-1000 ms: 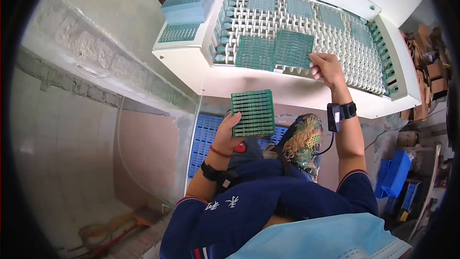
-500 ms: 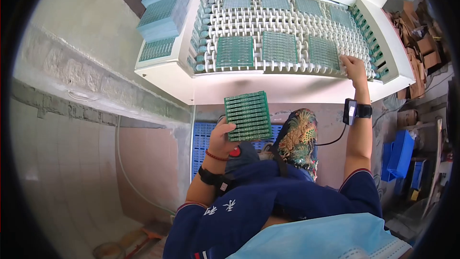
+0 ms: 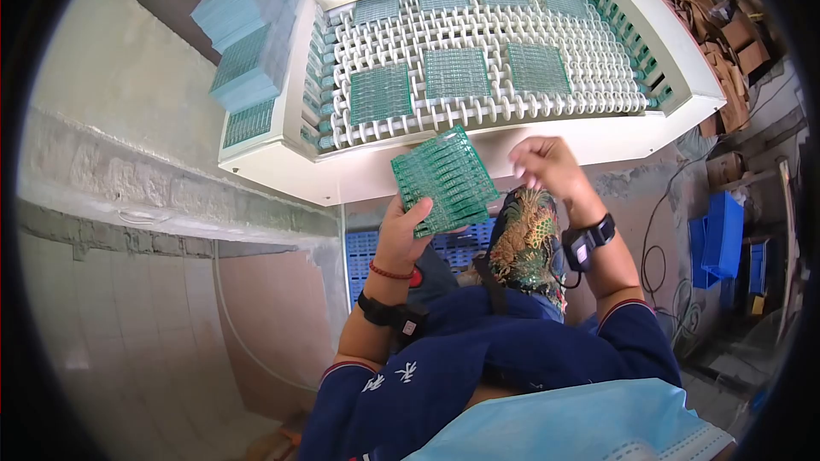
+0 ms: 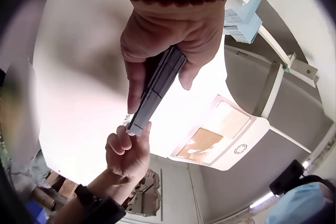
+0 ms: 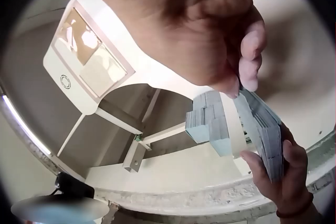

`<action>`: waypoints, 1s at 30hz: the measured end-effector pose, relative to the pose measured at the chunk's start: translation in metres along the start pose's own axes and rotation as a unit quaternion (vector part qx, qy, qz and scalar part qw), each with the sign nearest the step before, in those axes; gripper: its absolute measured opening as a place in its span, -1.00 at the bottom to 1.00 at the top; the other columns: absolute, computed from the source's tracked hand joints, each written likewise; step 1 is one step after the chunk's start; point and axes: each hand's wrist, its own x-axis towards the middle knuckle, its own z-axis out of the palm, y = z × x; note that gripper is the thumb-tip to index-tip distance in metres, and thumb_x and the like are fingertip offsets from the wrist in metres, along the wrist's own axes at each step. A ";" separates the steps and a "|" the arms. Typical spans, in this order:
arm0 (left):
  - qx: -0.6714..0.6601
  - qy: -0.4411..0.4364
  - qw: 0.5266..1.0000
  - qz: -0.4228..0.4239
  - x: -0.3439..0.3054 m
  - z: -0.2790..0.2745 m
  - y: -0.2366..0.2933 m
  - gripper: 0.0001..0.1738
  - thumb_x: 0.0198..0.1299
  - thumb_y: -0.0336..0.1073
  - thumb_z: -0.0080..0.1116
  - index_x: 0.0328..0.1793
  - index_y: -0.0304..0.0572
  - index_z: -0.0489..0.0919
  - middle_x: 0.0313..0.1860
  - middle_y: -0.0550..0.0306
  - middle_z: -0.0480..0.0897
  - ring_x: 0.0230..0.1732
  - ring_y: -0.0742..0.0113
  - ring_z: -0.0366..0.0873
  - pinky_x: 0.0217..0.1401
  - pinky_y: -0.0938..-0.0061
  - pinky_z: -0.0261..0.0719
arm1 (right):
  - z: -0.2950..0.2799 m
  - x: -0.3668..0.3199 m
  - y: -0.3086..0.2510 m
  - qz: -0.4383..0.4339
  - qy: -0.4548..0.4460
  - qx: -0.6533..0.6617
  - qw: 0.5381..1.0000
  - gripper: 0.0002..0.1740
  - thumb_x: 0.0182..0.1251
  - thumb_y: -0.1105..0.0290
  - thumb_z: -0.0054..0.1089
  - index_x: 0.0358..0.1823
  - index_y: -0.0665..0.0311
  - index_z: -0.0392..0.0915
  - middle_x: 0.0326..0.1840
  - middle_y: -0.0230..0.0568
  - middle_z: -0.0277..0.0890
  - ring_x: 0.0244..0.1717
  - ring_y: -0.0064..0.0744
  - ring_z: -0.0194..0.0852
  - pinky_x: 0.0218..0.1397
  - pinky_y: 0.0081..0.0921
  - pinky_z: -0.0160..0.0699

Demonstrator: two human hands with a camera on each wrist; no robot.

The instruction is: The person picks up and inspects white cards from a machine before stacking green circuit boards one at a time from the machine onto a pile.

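Note:
My left hand (image 3: pixel 401 235) grips a stack of green circuit boards (image 3: pixel 444 179), thumb over the top face and fingers underneath. The upper boards are fanned out of line with the lower ones. In the left wrist view the stack (image 4: pixel 157 92) shows edge-on between thumb and fingers. My right hand (image 3: pixel 551 169) is just right of the stack, fingers loosely bent and nothing visible in them. From the right wrist, its fingertips (image 5: pixel 251 79) overlap the stack's near corner. Beyond, three boards lie in a front row on the white roller conveyor, including a middle board (image 3: pixel 457 72).
The roller conveyor (image 3: pixel 512 107) has a white housing, with a back row of boards (image 3: pixel 376 8) on it. Tall board stacks (image 3: pixel 248 64) stand on its left ledge. Blue bins (image 3: pixel 717 235) and cardboard scraps (image 3: pixel 735 43) are at the right.
My right hand let go of the third front-row board on the rollers and came back left and down beside the held stack. The stack has tilted and its upper boards have fanned.

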 end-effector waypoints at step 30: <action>-0.111 -0.061 0.992 0.010 -0.023 -0.036 0.003 -0.43 0.09 -0.50 -0.09 0.28 -0.52 0.17 0.18 -0.32 0.36 0.15 -0.19 0.39 0.13 -0.10 0.42 | -0.210 0.047 0.005 -0.198 0.473 -0.514 0.688 -0.54 0.04 0.14 0.30 -0.12 0.33 0.58 -0.40 -0.14 0.58 -0.43 -0.30 0.54 -0.27 -0.45 0.49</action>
